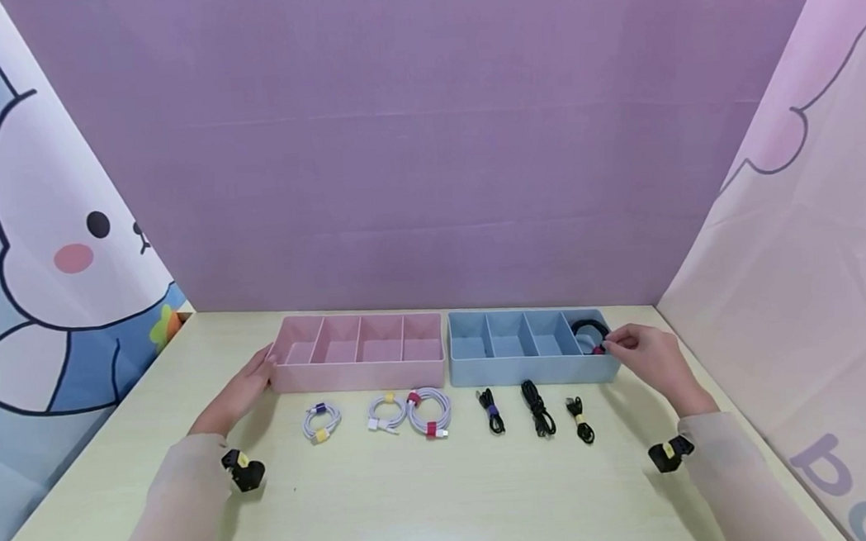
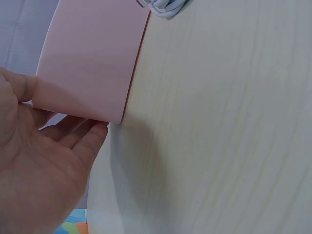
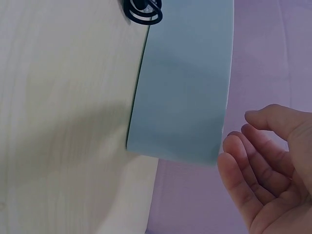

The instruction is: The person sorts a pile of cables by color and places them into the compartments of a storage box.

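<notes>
Lightly, my left hand (image 1: 241, 391) rests at the left end of the pink box (image 1: 358, 378), near the table's (image 1: 417, 503) back edge: thumb by the rim, fingers almost straight against the end wall, not clasped round it. A soft touch like that should do; a hard push could skew the box. Rightward, toward the table's back right corner, the black coil (image 1: 593, 324) with its red tie (image 1: 598, 350) sits in the blue box's (image 1: 532, 370) last compartment; I judge it best eased down flat, below the rim. My right hand (image 1: 650, 362) bends over that end, fingers loosely curled, thumb slightly apart; I see nothing pinched between them.
</notes>
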The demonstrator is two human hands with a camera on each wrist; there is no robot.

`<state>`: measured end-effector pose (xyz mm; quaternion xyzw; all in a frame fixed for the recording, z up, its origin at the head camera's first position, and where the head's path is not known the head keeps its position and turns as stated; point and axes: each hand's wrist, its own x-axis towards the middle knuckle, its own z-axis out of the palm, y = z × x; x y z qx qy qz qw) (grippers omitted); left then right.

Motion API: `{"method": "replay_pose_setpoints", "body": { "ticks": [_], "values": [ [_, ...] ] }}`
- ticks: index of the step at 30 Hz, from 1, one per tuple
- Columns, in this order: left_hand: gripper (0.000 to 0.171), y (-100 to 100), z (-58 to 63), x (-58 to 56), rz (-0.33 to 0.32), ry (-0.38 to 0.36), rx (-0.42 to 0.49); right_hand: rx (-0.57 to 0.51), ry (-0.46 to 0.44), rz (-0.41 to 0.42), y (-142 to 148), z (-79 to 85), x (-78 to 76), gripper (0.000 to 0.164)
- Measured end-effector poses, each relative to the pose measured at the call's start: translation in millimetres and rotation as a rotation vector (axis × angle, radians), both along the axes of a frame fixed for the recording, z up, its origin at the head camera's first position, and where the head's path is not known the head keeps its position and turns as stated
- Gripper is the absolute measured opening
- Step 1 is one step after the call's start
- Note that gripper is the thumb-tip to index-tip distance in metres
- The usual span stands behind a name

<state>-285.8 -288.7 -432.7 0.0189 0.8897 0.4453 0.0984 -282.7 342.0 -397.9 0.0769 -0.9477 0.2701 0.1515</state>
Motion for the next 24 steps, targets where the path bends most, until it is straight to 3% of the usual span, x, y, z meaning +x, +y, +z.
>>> {"method": "replay_pose_setpoints", "body": {
  "ticks": [13, 24],
  "values": [
    [0.075, -1.5, -2.2, -1.0, 0.008, -0.013, 0.005, -0.004, -0.056, 0.045, -11.7, 4.1, 9.3, 0.015],
    [0.075, -1.8, -1.7, -1.8, -0.002, -0.023, -0.014, 0.033, -0.088, 0.105, -16.1, -2.3, 14.5, 0.013]
  ]
}}
